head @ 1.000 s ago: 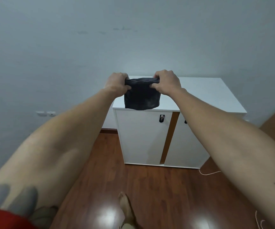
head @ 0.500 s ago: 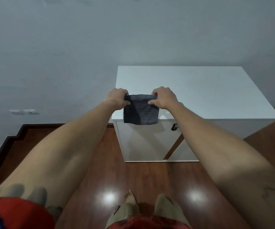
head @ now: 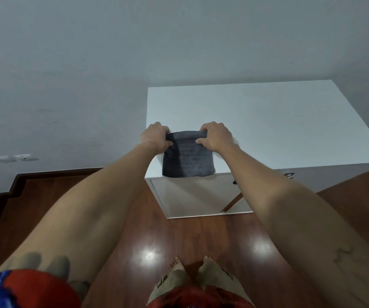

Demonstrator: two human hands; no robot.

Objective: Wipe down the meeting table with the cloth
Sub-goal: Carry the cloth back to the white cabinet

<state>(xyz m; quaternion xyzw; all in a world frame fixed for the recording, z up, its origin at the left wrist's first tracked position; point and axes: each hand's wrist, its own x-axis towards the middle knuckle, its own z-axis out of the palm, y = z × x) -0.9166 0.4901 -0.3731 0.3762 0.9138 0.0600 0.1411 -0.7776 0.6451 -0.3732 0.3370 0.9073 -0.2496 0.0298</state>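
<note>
A dark grey folded cloth (head: 188, 160) hangs between my two hands above the front left corner of a white cabinet top (head: 267, 121). My left hand (head: 154, 137) pinches the cloth's upper left corner. My right hand (head: 215, 136) grips its upper right corner. The cloth's lower edge falls about level with the top's front edge; I cannot tell whether it touches the surface. No meeting table is in view.
The white cabinet stands against a grey wall, with two front doors (head: 192, 194) and a small lock (head: 289, 175). Glossy brown wood floor (head: 179, 241) lies below. My bare feet (head: 192, 263) stand just in front of the cabinet. Wall sockets (head: 16, 158) sit at left.
I have stepped closer and my view has tipped down, so the cabinet top fills more of the frame. Both hands keep holding the cloth, now lower over the front left corner.
</note>
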